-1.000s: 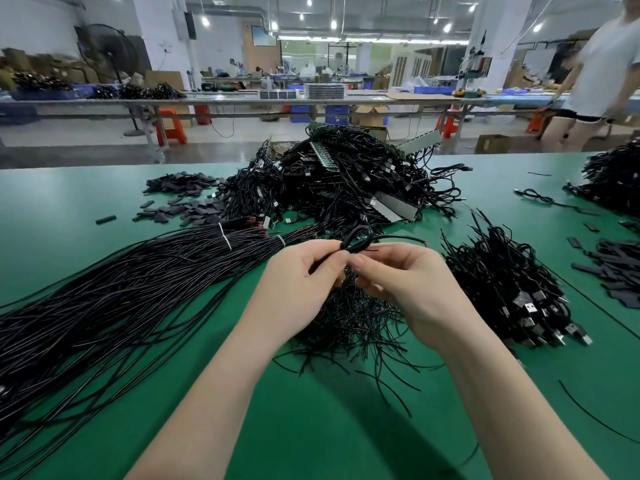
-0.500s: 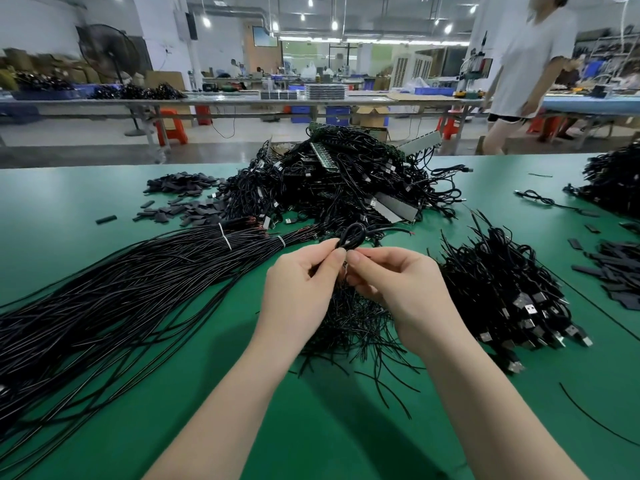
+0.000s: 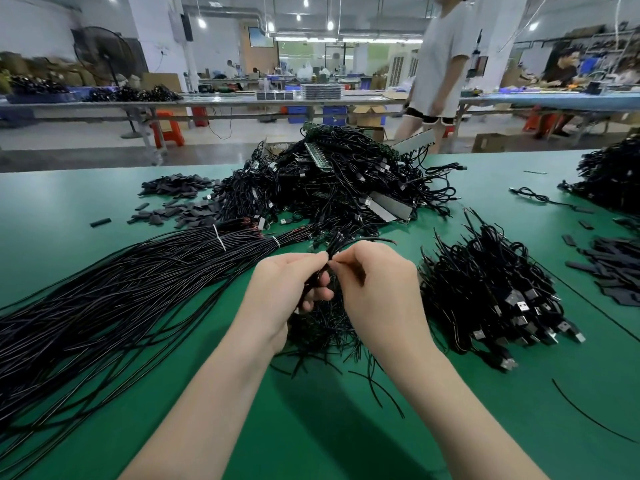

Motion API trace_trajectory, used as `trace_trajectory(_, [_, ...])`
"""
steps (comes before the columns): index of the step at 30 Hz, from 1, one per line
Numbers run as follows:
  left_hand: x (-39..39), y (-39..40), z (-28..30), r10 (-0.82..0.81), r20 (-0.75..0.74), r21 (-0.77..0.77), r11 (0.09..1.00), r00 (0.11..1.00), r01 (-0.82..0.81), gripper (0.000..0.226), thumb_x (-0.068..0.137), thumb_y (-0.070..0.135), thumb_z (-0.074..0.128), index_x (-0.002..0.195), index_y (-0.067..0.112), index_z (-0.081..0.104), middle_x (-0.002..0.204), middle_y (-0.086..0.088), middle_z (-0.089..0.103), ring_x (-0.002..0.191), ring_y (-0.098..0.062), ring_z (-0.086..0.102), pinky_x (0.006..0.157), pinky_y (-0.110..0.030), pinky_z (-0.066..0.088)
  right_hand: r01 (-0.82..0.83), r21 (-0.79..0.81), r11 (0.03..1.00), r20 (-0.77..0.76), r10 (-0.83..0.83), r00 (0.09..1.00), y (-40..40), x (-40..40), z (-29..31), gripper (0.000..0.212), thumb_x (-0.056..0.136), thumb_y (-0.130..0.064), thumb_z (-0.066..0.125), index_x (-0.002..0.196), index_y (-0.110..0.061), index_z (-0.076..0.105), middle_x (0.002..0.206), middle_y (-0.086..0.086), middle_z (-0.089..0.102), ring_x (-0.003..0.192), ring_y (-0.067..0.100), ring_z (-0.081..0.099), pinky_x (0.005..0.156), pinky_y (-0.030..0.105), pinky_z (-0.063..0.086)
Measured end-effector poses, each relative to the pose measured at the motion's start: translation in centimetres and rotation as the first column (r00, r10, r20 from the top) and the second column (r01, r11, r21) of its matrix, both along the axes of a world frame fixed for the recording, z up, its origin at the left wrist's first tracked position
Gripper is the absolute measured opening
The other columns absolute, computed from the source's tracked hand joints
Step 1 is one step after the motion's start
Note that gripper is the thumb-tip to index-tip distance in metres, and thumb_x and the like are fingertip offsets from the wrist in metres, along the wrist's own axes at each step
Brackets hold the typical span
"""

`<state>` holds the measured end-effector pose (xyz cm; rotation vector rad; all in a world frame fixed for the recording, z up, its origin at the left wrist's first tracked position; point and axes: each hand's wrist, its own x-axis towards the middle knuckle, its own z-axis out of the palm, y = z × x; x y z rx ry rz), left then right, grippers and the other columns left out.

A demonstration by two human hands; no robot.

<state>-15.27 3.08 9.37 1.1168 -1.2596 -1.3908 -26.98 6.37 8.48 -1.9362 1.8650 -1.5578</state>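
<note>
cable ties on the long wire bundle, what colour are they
White. The ties stand out against the black wire bundle, best seen in the head view.

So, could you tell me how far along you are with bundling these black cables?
Looks done: the pile of coiled USB cables on the right. In hand: the left hand and right hand pinch one folded cable between them. Left: the large sheaf of long straight cables on the left.
</note>
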Motion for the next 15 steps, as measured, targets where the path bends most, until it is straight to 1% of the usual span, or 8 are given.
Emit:
trace_trajectory(2, [-0.1, 0.1, -0.1, 0.02, 0.046, -0.074, 0.997, 0.999, -0.016, 0.02, 0.091, 0.019, 0.062, 0.075, 0.011, 0.072, 0.058, 0.004, 0.061, 0.048, -0.008, 0.058, 0.044, -0.018, 0.035, -0.012, 0.041, 0.999, 0.035, 0.011, 0.999, 0.1, -0.2, 0.1, 0.012, 0.086, -0.013, 0.069, 0.075, -0.017, 0.069, 0.072, -0.01, 0.064, 0.071, 0.007, 0.058, 0.067, 0.022, 0.045])
trace_trajectory(4, [-0.2, 0.3, -0.2, 0.058, 0.086, -0.222, 0.974, 0.995, -0.038, 0.018, 0.092, 0.014, 0.062, 0.077, 0.012, 0.073, 0.059, 0.002, 0.065, 0.052, -0.009, 0.062, 0.048, -0.015, 0.042, -0.074, 0.108, 0.991, 0.189, 0.052, 0.981, 0.1, -0.7, 0.4, 0.015, 0.085, -0.014, 0.071, 0.071, -0.02, 0.068, 0.064, -0.013, 0.066, 0.066, 0.001, 0.061, 0.062, 0.013, 0.045])
trace_trajectory(6, [-0.2, 0.5, -0.2, 0.076, 0.086, -0.329, 0.943, 0.993, -0.043, 0.016, 0.092, 0.011, 0.063, 0.084, 0.021, 0.072, 0.063, 0.001, 0.07, 0.056, -0.009, 0.065, 0.055, -0.014, 0.048, -0.174, 0.16, 0.972, 0.368, 0.104, 0.924, 0.1, -1.0, 0.6, 0.017, 0.086, -0.015, 0.071, 0.07, -0.022, 0.067, 0.063, -0.01, 0.07, 0.061, -0.001, 0.063, 0.064, 0.016, 0.049])
trace_trajectory(7, [-0.2, 0.5, -0.2, 0.072, 0.085, -0.351, 0.936, 0.994, -0.038, 0.016, 0.092, 0.011, 0.064, 0.086, 0.024, 0.071, 0.064, 0.001, 0.071, 0.055, -0.008, 0.065, 0.056, -0.013, 0.049, -0.192, 0.153, 0.969, 0.401, 0.117, 0.909, 0.1, -1.1, 0.7, 0.016, 0.086, -0.015, 0.071, 0.072, -0.021, 0.067, 0.065, -0.009, 0.071, 0.062, 0.0, 0.063, 0.064, 0.018, 0.05])
trace_trajectory(8, [-0.2, 0.5, -0.2, 0.064, 0.085, -0.349, 0.936, 0.994, -0.031, 0.018, 0.092, 0.012, 0.064, 0.083, 0.024, 0.073, 0.064, 0.0, 0.071, 0.054, -0.008, 0.065, 0.053, -0.012, 0.048, -0.173, 0.126, 0.977, 0.374, 0.115, 0.92, 0.1, -1.0, 0.7, 0.014, 0.086, -0.014, 0.071, 0.073, -0.019, 0.068, 0.066, -0.008, 0.071, 0.063, 0.002, 0.063, 0.064, 0.018, 0.049])
trace_trajectory(11, [0.4, 0.0, 0.0, 0.045, 0.141, -0.261, 0.965, 0.989, -0.006, 0.022, 0.091, 0.016, 0.063, 0.072, 0.012, 0.074, 0.06, 0.0, 0.068, 0.051, -0.008, 0.063, 0.045, -0.013, 0.04, -0.053, 0.007, 0.999, 0.07, 0.052, 0.996, 0.1, -0.2, 0.2, 0.012, 0.087, -0.009, 0.066, 0.076, -0.011, 0.065, 0.074, -0.004, 0.064, 0.073, 0.012, 0.057, 0.067, 0.025, 0.044])
trace_trajectory(13, [0.9, -0.3, 0.1, 0.013, 0.189, -0.17, 0.985, 0.982, 0.02, 0.022, 0.089, 0.019, 0.063, 0.075, 0.003, 0.07, 0.058, 0.001, 0.065, 0.049, -0.009, 0.062, 0.043, -0.016, 0.037, -0.079, -0.031, 0.996, -0.118, 0.074, 0.99, 0.1, 0.3, -0.2, 0.01, 0.086, 0.0, 0.062, 0.077, -0.005, 0.06, 0.079, 0.004, 0.057, 0.076, 0.024, 0.052, 0.067, 0.035, 0.042])
trace_trajectory(15, [1.3, -0.5, 0.2, -0.021, 0.206, -0.081, 0.996, 0.978, 0.038, 0.022, 0.086, 0.019, 0.065, 0.07, 0.005, 0.071, 0.058, 0.001, 0.063, 0.048, -0.011, 0.061, 0.041, -0.017, 0.035, -0.116, -0.089, 0.989, -0.364, 0.076, 0.928, 0.0, 0.1, -0.2, 0.015, 0.076, 0.012, 0.064, 0.074, -0.001, 0.056, 0.075, 0.01, 0.054, 0.07, 0.031, 0.051, 0.059, 0.036, 0.043])
